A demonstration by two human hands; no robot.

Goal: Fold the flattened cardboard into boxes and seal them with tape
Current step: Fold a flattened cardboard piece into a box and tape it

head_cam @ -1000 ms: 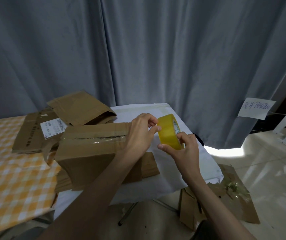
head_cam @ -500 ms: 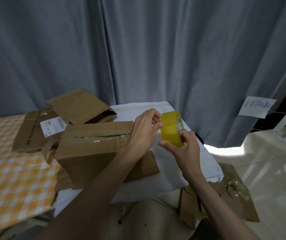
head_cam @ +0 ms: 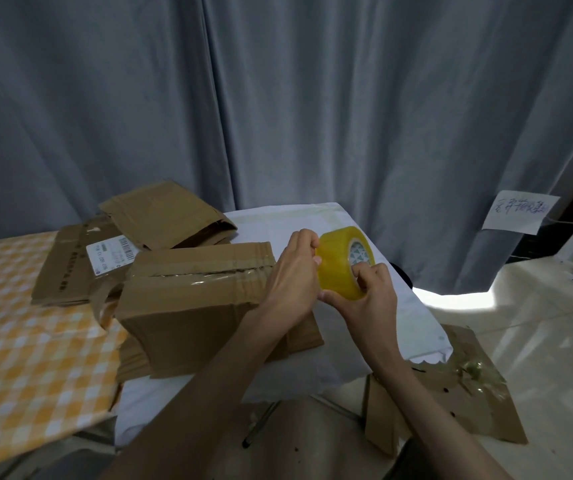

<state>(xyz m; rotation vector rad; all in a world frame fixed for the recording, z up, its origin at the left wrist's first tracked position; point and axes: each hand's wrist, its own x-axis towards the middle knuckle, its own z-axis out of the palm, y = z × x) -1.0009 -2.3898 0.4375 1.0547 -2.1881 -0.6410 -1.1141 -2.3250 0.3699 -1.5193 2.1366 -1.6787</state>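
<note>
A folded brown cardboard box (head_cam: 188,299) stands on the white-covered table (head_cam: 313,216), its top seam covered with clear tape. Just right of the box, above the table, both hands hold a roll of yellow tape (head_cam: 338,263). My right hand (head_cam: 368,299) grips the roll from below, with fingers curled into its core. My left hand (head_cam: 295,275) pinches the roll's outer surface at its left edge with curled fingertips. Flattened cardboard pieces (head_cam: 160,216) lie behind the box.
A flat carton with a shipping label (head_cam: 70,265) lies on the yellow checked tablecloth (head_cam: 28,368) at left. Cardboard scraps with tape bits (head_cam: 458,393) lie on the floor at right. A grey curtain (head_cam: 278,98) hangs behind, and a paper note (head_cam: 517,211) hangs at right.
The tape roll has turned so its core faces the camera more, and it has risen slightly. My left fingertips have stayed on the roll's edge. The box has not moved.
</note>
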